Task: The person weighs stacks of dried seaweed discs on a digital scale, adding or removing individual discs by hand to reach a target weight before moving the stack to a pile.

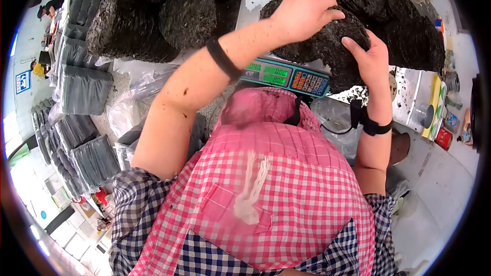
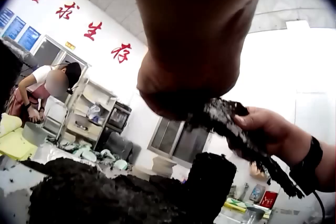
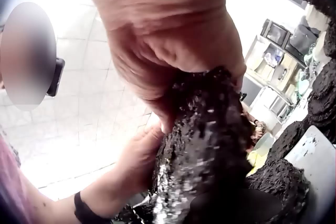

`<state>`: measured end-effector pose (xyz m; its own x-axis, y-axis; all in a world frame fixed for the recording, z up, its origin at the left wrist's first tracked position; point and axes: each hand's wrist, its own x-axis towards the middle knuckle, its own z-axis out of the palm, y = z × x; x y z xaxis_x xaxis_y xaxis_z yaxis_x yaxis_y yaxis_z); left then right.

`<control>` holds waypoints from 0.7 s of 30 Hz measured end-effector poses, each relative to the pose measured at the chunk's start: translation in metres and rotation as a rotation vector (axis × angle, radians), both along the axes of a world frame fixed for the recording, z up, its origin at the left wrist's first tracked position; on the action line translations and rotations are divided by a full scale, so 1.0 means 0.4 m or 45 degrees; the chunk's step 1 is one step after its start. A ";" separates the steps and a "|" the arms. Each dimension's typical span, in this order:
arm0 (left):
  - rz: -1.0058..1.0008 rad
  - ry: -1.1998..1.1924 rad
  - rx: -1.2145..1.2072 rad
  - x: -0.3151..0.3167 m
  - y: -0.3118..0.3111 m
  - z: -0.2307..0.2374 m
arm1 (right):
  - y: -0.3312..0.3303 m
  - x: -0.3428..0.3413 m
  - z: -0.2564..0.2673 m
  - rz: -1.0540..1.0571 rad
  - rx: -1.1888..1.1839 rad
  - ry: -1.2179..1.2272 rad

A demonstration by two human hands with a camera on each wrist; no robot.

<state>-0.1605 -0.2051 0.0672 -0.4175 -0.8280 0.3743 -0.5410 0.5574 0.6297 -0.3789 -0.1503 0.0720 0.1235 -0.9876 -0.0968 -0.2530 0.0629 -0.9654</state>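
Note:
Both hands hold a dark, rough disc of dried seaweed (image 1: 340, 38), tilted over the scale (image 1: 279, 77). My left hand (image 1: 305, 15) grips its upper left edge. At the right edge, my right hand (image 1: 372, 60) pinches it, thumb on the near face. In the left wrist view the seaweed piece (image 2: 231, 129) looks thin and ragged, slanting down to the right. The right wrist view shows its flaky, glossy surface (image 3: 205, 134) between the two hands. More seaweed (image 1: 294, 52) lies on the scale's pan (image 1: 249, 2), partly hidden by the left hand. The scale's green display is lit.
Stacked seaweed discs (image 1: 188, 18) stand left of the scale, and more stacks (image 1: 417, 41) to its right. Clear plastic bags (image 1: 148, 79) lie in front of the left stacks. Dark packed bundles (image 1: 84, 89) are piled further left. Another person (image 2: 44, 90) works in the background.

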 end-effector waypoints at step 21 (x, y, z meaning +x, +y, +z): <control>0.050 -0.460 -0.048 0.049 -0.067 -0.128 | -0.007 -0.638 -0.497 -0.577 0.209 0.990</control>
